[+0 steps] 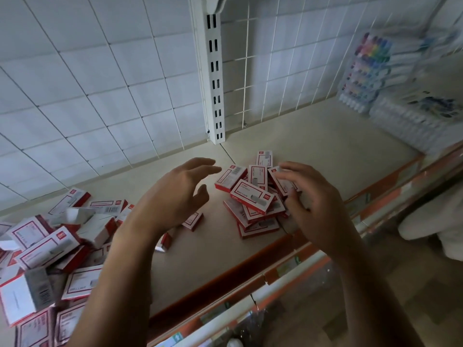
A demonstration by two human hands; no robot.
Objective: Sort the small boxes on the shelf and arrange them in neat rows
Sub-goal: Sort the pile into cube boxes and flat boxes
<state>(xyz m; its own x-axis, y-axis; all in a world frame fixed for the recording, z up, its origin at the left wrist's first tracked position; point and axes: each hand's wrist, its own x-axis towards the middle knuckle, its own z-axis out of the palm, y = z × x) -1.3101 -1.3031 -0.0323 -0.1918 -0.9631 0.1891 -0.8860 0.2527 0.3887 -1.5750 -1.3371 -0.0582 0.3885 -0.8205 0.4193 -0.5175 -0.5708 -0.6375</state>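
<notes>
Several small red-and-white boxes [251, 194] lie in a loose heap near the middle of the cream shelf [325, 156]. A bigger jumble of the same boxes [47, 246] fills the shelf's left end. My left hand [175, 196] hovers just left of the middle heap, fingers spread and relaxed, holding nothing. My right hand [313, 204] is at the heap's right side, its fingers resting on a tilted box [281, 181]; whether it grips that box is unclear. One box [193, 221] lies partly hidden under my left hand.
A white wire grid [100, 83] backs the shelf, split by a slotted white upright [215, 78]. Packs of coloured markers [368, 71] stand at the right end. An orange lip [250, 266] with price tags runs along the front edge.
</notes>
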